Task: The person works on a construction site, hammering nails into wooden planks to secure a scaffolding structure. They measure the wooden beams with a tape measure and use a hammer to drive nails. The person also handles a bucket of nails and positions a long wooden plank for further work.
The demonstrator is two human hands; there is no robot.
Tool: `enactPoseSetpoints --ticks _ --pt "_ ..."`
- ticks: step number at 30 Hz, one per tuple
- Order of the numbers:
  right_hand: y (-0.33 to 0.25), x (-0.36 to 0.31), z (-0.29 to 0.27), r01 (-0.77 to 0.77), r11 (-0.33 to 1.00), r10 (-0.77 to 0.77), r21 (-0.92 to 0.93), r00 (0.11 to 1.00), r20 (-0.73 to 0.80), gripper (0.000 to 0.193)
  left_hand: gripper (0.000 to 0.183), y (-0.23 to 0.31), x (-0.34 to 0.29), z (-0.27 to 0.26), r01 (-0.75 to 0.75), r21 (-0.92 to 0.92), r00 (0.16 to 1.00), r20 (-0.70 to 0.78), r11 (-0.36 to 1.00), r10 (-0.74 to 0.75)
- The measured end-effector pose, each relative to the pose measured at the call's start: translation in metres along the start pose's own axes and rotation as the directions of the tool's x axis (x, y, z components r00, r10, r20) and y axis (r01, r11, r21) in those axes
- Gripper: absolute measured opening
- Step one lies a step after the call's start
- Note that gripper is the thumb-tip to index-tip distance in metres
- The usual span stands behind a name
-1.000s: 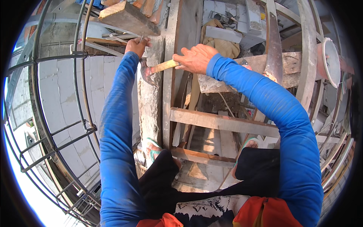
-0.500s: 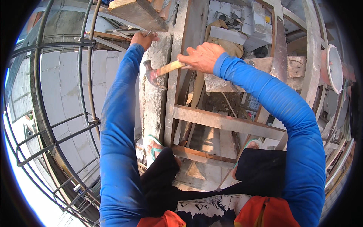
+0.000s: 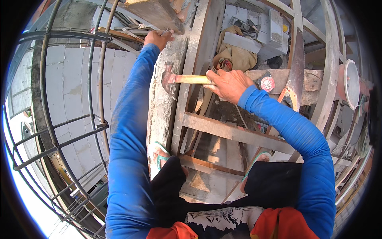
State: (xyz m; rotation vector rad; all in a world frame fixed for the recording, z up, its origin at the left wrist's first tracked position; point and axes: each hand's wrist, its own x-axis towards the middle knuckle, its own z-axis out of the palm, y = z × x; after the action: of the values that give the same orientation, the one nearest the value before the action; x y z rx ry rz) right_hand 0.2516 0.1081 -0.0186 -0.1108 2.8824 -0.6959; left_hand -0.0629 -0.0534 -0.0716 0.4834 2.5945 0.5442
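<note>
- Right hand [image 3: 227,84] at about 1 o'clock from picture centre, fingers wrapped tight round the wooden handle of a hammer [image 3: 184,79].
- Hammer lies roughly level, metal head at the 9 o'clock end, claw curving down; the head sits over the top of the grey concrete post [image 3: 161,107]; touching or just above it, cannot tell.
- Left hand [image 3: 158,38] at 11 o'clock, arm stretched up in a blue sleeve, fingertips pinched together on a small thin nail [image 3: 164,32], just under the wooden block [image 3: 157,14] at 12 o'clock.
- Wooden frame [image 3: 234,133] of planks runs from centre to 3 o'clock, right forearm crossing above it.
- Two feet in green-strapped sandals [image 3: 159,153] stand on a lower plank at 6 o'clock.
- Tan cloth bundle [image 3: 236,57] with a grey block at 1 o'clock, behind the right hand.
- Round red-and-white tape measure [image 3: 267,83] just right of the right hand, on a plank.
- White bucket [image 3: 350,85] at 3 o'clock, well apart from both hands.
- Curved metal bars [image 3: 93,99] at 9 o'clock, grey block wall behind them.
</note>
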Motion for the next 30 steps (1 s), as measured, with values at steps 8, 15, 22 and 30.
enactPoseSetpoints --ticks 8,15,22,30 --pt "0.011 -0.031 -0.001 -0.277 0.835 0.367 0.476 0.924 -0.105 0.034 0.076 0.036 -0.056 0.017 0.083 0.004 0.897 -0.437 0.997 -0.072" --pt "0.014 0.012 0.018 -0.216 0.571 0.563 0.792 0.805 -0.186 0.048 0.079 0.036 -0.05 0.029 0.029 -0.096 0.902 -0.426 0.995 -0.067" --pt "-0.013 0.132 -0.01 0.134 0.608 0.66 0.783 0.462 -0.592 0.04 0.086 0.038 -0.046 0.004 -0.064 -0.091 0.764 -0.645 0.994 -0.01" --pt "-0.034 0.182 -0.024 0.367 0.238 0.685 0.899 0.593 -0.423 0.029 0.083 0.041 -0.047 -0.021 -0.215 -0.29 0.773 -0.634 0.932 -0.019"
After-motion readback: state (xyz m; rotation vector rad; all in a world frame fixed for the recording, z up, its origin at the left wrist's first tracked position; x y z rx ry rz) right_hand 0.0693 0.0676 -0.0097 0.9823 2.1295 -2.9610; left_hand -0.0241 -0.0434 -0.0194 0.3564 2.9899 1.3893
